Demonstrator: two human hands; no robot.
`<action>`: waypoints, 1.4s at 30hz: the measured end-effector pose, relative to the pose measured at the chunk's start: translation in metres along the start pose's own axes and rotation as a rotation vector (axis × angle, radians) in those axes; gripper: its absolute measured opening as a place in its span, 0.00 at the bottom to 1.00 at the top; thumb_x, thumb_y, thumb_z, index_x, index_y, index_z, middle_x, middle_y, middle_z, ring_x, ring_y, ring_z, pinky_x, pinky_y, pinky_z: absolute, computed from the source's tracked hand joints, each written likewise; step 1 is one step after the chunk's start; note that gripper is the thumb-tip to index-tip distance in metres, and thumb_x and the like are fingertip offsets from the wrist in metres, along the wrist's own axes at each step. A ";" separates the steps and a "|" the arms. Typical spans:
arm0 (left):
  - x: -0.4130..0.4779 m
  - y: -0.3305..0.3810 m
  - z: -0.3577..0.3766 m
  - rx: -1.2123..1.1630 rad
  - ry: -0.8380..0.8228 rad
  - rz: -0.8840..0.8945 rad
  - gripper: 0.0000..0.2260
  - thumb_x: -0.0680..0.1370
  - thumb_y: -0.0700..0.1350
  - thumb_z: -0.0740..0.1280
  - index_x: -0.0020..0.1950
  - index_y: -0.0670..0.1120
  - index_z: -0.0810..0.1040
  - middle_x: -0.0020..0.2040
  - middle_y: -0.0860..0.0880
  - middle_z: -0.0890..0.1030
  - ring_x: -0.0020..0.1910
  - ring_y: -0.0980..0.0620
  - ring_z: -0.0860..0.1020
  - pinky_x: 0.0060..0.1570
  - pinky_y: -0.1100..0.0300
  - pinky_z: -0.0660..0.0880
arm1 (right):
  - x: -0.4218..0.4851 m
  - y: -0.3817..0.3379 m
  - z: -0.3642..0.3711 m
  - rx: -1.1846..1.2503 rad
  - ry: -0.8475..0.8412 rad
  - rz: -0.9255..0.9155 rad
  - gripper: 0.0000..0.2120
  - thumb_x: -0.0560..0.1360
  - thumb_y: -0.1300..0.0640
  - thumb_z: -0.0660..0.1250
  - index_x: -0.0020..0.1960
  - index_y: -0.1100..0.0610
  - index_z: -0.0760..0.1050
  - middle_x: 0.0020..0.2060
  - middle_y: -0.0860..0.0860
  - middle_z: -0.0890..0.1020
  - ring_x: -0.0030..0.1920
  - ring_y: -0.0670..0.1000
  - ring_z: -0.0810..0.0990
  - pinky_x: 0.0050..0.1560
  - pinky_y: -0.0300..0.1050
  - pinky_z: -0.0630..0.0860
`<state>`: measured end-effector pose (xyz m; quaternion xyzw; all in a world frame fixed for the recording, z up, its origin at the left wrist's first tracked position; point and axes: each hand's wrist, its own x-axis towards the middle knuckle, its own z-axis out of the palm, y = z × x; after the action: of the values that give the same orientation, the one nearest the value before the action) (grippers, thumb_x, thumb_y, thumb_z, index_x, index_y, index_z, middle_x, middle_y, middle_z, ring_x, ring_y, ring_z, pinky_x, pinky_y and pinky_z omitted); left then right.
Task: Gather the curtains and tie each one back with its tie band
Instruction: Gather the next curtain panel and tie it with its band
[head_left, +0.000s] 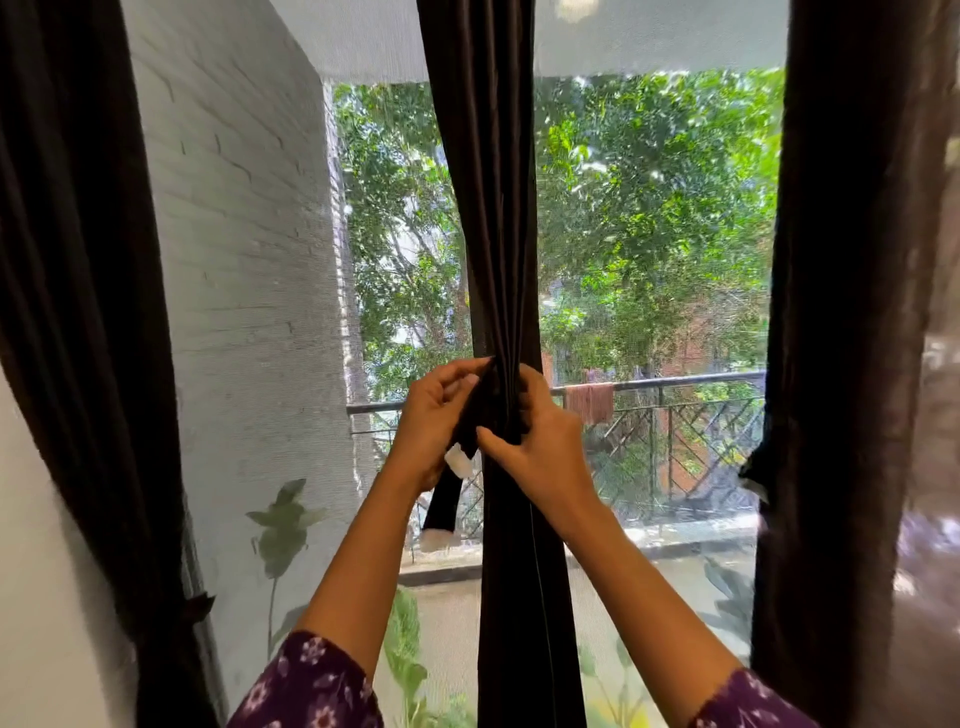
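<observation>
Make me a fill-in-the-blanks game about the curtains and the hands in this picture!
1. Both hands are gathering the ____ curtain of the three.
2. The loose end of the tie band hangs below the ____ hand.
3. The tip of the tie band is the colour ____.
4. The right hand pinches the curtain in front of a balcony ____ outside.

Missing words: middle; left; white; railing

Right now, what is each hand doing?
Left hand: shut on the tie band.
Right hand: shut on the middle curtain.
</observation>
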<state>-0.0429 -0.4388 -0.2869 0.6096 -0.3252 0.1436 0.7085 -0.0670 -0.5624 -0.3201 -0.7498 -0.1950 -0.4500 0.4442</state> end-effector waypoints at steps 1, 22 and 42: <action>0.002 0.001 0.000 0.035 0.005 0.001 0.09 0.80 0.36 0.59 0.55 0.42 0.78 0.46 0.46 0.84 0.45 0.50 0.82 0.45 0.58 0.80 | 0.000 0.001 0.001 -0.001 0.000 -0.004 0.33 0.68 0.58 0.74 0.69 0.55 0.65 0.48 0.50 0.83 0.46 0.44 0.81 0.43 0.26 0.73; 0.050 0.004 -0.047 0.631 -0.124 0.126 0.03 0.73 0.43 0.72 0.44 0.44 0.81 0.36 0.56 0.80 0.37 0.60 0.78 0.40 0.68 0.72 | 0.021 -0.001 0.006 -0.057 0.337 0.170 0.24 0.80 0.57 0.59 0.26 0.51 0.59 0.20 0.46 0.63 0.21 0.44 0.61 0.23 0.37 0.58; 0.075 -0.051 0.029 -0.401 0.189 -0.608 0.14 0.80 0.42 0.58 0.39 0.37 0.77 0.27 0.43 0.80 0.24 0.48 0.80 0.23 0.60 0.77 | 0.020 0.015 0.003 0.356 0.175 0.307 0.22 0.82 0.53 0.55 0.29 0.53 0.59 0.19 0.43 0.61 0.20 0.41 0.61 0.24 0.35 0.56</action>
<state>0.0356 -0.4924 -0.2769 0.5115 -0.0844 -0.0843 0.8510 -0.0447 -0.5694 -0.3110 -0.6388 -0.1158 -0.3989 0.6476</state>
